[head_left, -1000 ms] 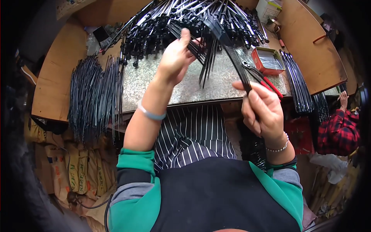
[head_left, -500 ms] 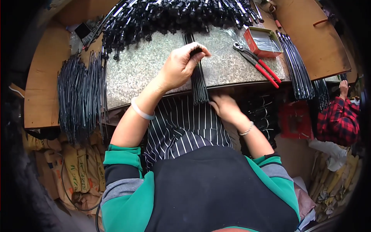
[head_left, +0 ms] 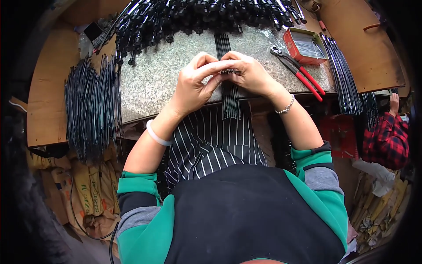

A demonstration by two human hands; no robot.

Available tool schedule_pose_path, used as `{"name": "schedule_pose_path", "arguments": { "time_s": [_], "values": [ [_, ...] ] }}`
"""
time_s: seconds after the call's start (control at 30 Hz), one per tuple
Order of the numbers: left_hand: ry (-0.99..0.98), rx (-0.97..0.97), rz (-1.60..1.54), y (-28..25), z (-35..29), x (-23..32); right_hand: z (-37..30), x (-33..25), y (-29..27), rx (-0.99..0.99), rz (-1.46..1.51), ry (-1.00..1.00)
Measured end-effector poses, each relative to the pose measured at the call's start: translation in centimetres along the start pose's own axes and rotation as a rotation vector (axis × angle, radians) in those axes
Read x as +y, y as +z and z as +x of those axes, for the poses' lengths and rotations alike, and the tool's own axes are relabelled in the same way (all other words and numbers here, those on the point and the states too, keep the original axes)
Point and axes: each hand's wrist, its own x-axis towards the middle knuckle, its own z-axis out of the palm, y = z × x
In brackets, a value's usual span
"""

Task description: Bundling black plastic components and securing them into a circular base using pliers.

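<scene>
A bundle of thin black rods [head_left: 231, 104] lies across the front edge of the speckled tabletop, its near ends sticking out above my lap. My left hand [head_left: 195, 82] closes round the middle of the bundle from the left. From the right, my right hand [head_left: 251, 75] is curled on the same spot, and the fingertips of both hands meet over the rods. Small dark, shiny bits show between the fingers; what they are I cannot make out. Flat on the table to the right are red-handled pliers [head_left: 300, 72].
A large heap of black rods with thick ends [head_left: 198, 15] covers the table's back. More thin rods hang over the left edge [head_left: 92, 110] and the right edge [head_left: 340, 77]. A red tin [head_left: 303, 60] holds thin clear strips. A person in a checked sleeve [head_left: 387, 136] sits at far right.
My right hand has risen from the bundle's near ends to its middle and joined my left hand there. My left hand has lowered slightly and still grips the bundle.
</scene>
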Motion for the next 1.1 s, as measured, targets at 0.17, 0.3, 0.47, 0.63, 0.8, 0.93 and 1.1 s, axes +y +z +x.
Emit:
{"name": "schedule_pose_path", "arguments": {
  "time_s": [0.17,0.3,0.47,0.63,0.8,0.93,1.1],
  "values": [
    [0.258,0.112,-0.03,-0.9,-0.7,0.4,0.2,-0.1,-0.2,-0.13,0.011,0.065],
    [0.255,-0.17,-0.069,1.0,0.6,0.4,0.0,0.3,-1.0,-0.17,-0.003,0.052],
    [0.247,-0.152,-0.004,1.2,0.1,0.0,-1.2,-0.5,-8.2,-0.102,0.163,0.28],
    [0.271,-0.16,-0.014,2.3,0.3,-0.5,-3.6,7.0,-16.4,0.179,-0.455,0.452],
    [0.253,-0.134,-0.04,2.6,0.5,-0.2,-3.1,9.0,-17.2,-0.042,-0.557,0.428],
    [0.241,-0.141,-0.094,2.8,0.5,-0.6,-3.3,8.5,-17.2,0.007,-0.67,0.289],
    [0.213,-0.178,-0.103,3.0,0.8,-0.4,-4.0,3.8,-15.4,0.325,-0.631,0.079]
  ]
}}
